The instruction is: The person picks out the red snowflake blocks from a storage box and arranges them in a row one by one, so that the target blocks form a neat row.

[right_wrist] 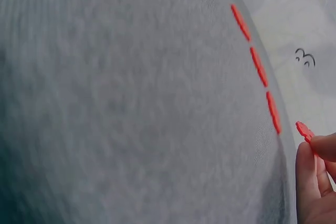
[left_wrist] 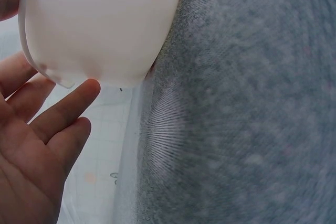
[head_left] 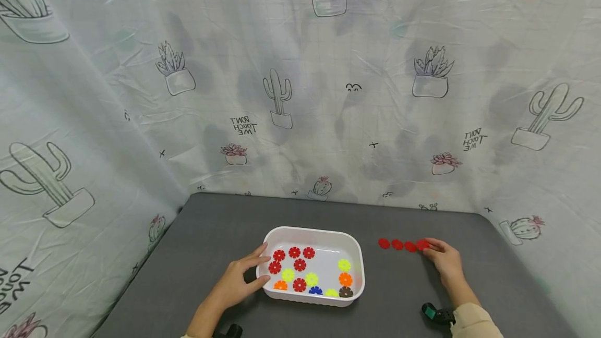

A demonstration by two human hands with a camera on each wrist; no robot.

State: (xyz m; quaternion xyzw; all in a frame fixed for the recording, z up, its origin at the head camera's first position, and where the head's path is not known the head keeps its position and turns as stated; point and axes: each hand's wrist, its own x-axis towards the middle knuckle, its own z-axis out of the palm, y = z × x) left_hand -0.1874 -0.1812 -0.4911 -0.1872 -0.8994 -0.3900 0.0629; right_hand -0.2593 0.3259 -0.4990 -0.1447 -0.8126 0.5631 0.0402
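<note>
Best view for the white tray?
Head: nearly the whole rim of the white tray shows, plus its inside with the discs. Left wrist has mostly a cropped outer wall; right wrist shows none of it.

The left hand (head_left: 237, 280) and right hand (head_left: 445, 262) are bare. The right sleeve (head_left: 475, 322) is pale cream, with soft creases and an end at the wrist. Adjacent to its cuff, the right wrist unit (head_left: 441, 317) has a black, rounded housing with a teal-green patch. The left wrist unit (head_left: 233, 332) is black and rounded, partly cut off at the lower edge of the head view; the left sleeve (head_left: 188, 336) shows only a narrow cream edge.
</note>
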